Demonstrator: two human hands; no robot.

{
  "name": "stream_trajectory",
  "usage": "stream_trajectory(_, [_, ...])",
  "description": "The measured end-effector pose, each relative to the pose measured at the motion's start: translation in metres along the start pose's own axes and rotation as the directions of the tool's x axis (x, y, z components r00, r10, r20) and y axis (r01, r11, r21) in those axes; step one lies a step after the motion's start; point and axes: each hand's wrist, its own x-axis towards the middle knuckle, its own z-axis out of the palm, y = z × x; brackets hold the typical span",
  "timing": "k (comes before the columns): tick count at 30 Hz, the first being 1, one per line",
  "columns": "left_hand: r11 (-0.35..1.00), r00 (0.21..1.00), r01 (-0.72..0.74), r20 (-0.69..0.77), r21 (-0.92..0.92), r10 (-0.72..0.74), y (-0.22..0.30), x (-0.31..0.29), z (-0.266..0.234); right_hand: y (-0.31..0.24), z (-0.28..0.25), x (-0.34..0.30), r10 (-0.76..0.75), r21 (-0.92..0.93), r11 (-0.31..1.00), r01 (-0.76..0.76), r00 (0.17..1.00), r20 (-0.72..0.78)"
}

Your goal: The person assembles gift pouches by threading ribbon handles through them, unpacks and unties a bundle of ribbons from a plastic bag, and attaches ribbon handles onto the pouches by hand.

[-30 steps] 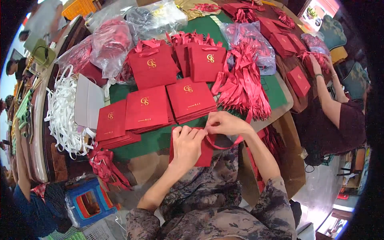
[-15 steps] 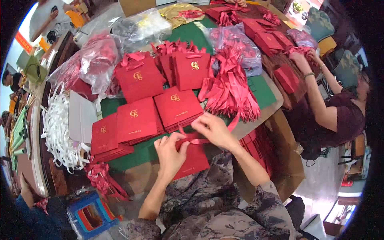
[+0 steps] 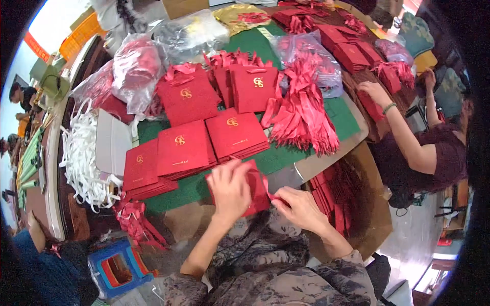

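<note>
A small red paper bag (image 3: 256, 192) lies near my lap at the table's front edge, partly covered by my hands. My right hand (image 3: 302, 208) pinches a red ribbon (image 3: 267, 187) at the bag's right side. Over the bag's left part is my left hand (image 3: 227, 189), its fingers smeared by motion; whether they hold anything is unclear. Just beyond lie stacks of flat red bags (image 3: 185, 150) with gold print. A bundle of loose red ribbons (image 3: 305, 120) spreads to their right.
White ribbons (image 3: 87, 158) heap at the left beside a grey-white box (image 3: 113, 143). Plastic bags (image 3: 137, 71) lie behind. A cardboard box (image 3: 365, 204) holding red bags stands at my right. Another person's hand (image 3: 375, 94) works at the far right. A blue stool (image 3: 120, 270) stands lower left.
My hands have moved apart from the ribbon they both held. The right hand has gone right and down with the ribbon; the left has moved slightly right. The view has shifted slightly.
</note>
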Motion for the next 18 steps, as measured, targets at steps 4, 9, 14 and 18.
stream_trajectory(4, [0.87,0.973,-0.131,0.107,-0.476,0.205,0.018,-0.012,-0.006,0.004,0.015,0.012,-0.094,0.005,0.995,0.095,0.991,-0.095])
stream_trajectory(9, [0.86,0.981,0.016,0.175,-0.511,0.086,0.003,-0.016,-0.001,0.0,0.002,0.016,-0.018,0.098,0.995,0.022,0.999,-0.043])
stream_trajectory(14, [0.894,0.989,0.145,0.098,-0.424,-0.114,-0.02,-0.022,-0.008,0.002,-0.017,0.009,0.153,0.054,0.987,-0.15,0.986,-0.066])
stream_trajectory(18, [0.889,0.977,0.189,0.169,-0.416,-0.128,-0.011,-0.03,-0.011,0.002,-0.004,0.009,0.166,0.276,0.955,-0.108,0.966,-0.198])
